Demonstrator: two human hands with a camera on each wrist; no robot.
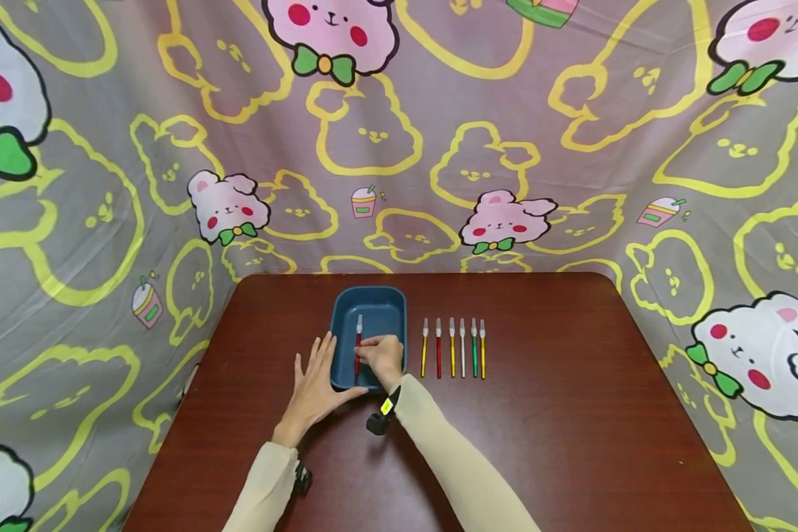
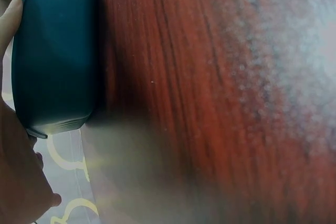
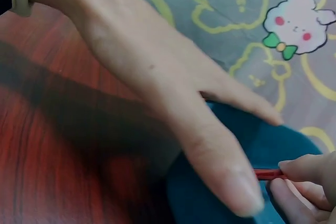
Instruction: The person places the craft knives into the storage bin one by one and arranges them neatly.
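A red felt-tip pen (image 1: pixel 358 340) with a clear cap is pinched between the thumb and fingertips of my right hand (image 1: pixel 382 357). It points away from me over the floor of a blue tray (image 1: pixel 402 325); whether it touches the floor cannot be told. My left hand (image 1: pixel 315 388) is spread at the tray's near left corner, its straight fingers along the left side and thumb at the near rim. In the right wrist view, the left thumb (image 3: pixel 231 182) lies against the tray wall, and the right fingertips (image 3: pixel 302 169) hold the red pen (image 3: pixel 268 174).
Right of the tray, several capped pens lie side by side: yellow (image 1: pixel 424 355), red (image 1: pixel 439 355), white (image 1: pixel 462 355) and green (image 1: pixel 475 355) among them. All is on a dark red-brown table (image 1: pixel 558 428). A patterned curtain (image 1: pixel 399 148) surrounds its back and sides.
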